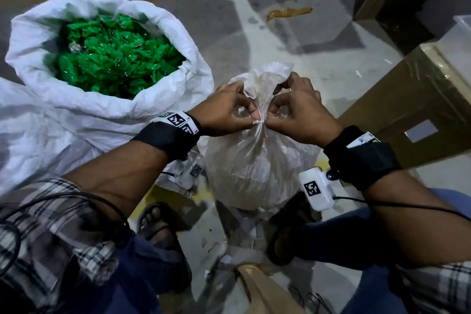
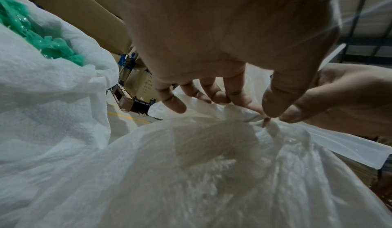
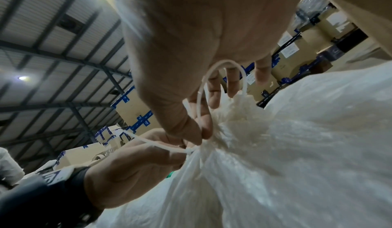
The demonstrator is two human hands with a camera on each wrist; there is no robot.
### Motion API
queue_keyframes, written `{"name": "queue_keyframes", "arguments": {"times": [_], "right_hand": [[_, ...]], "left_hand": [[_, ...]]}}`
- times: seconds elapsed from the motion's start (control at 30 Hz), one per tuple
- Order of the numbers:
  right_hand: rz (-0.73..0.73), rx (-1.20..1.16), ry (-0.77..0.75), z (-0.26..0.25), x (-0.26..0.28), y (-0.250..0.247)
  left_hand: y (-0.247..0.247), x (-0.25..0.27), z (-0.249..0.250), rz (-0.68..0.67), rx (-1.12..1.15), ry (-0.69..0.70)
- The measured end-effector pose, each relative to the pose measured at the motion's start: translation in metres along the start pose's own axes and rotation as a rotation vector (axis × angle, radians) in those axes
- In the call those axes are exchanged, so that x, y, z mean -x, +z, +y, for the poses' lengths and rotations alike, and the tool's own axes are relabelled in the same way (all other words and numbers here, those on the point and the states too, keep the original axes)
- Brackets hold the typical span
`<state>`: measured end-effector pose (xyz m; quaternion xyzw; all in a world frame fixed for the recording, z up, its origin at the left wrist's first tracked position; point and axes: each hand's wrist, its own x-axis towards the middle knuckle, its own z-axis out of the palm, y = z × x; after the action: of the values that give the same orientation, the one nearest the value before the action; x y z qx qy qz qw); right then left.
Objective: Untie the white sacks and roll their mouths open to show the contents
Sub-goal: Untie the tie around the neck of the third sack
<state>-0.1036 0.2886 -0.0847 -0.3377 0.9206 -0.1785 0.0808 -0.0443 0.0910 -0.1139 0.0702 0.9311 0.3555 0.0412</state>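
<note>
- The left hand [image 1: 224, 107] and the right hand [image 1: 297, 112] meet at the gathered neck of a small, translucent white plastic sack [image 1: 254, 166]; each pinches the thin white plastic tie [image 1: 258, 123] cinched round that neck.
- In the right wrist view, the right thumb and forefinger nip the tie [image 3: 192, 149] at its knot, and a loose loop arcs up over the fingers.
- In the left wrist view, the left hand's fingertips [image 2: 176, 105] curl down onto the bunched plastic.
- This small sack stands upright on the floor between the person's sandalled feet, near the middle of the head view; its contents look pale but cannot be made out.
- Progress, as I judge it: this sack remains tied, so loosening and rolling are both left.
- Touching it on the left stands a large woven white sack [image 1: 107, 115], its mouth already rolled down, showing crumpled green plastic pieces [image 1: 114, 53]. That one appears done.
- The surface is a grey concrete floor [image 1: 293, 33] with painted yellow and white lines and scattered scraps.
- Brown cardboard boxes [image 1: 413, 99] sit at the right edge; the wrist views show stacked cartons, racking and a corrugated metal roof with lights.
</note>
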Motion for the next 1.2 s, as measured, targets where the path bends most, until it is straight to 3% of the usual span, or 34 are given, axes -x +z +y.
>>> {"name": "queue_keyframes", "arguments": {"times": [0.3,1.2], "right_hand": [[0.035,0.093,-0.023,0.000,0.004,-0.003],[-0.152,0.133,0.024,-0.005,0.007,-0.013]], "left_hand": [[0.002,-0.001,-0.001,0.003,0.003,-0.016],[0.002,-0.001,-0.002,-0.003,0.032,0.029]]}}
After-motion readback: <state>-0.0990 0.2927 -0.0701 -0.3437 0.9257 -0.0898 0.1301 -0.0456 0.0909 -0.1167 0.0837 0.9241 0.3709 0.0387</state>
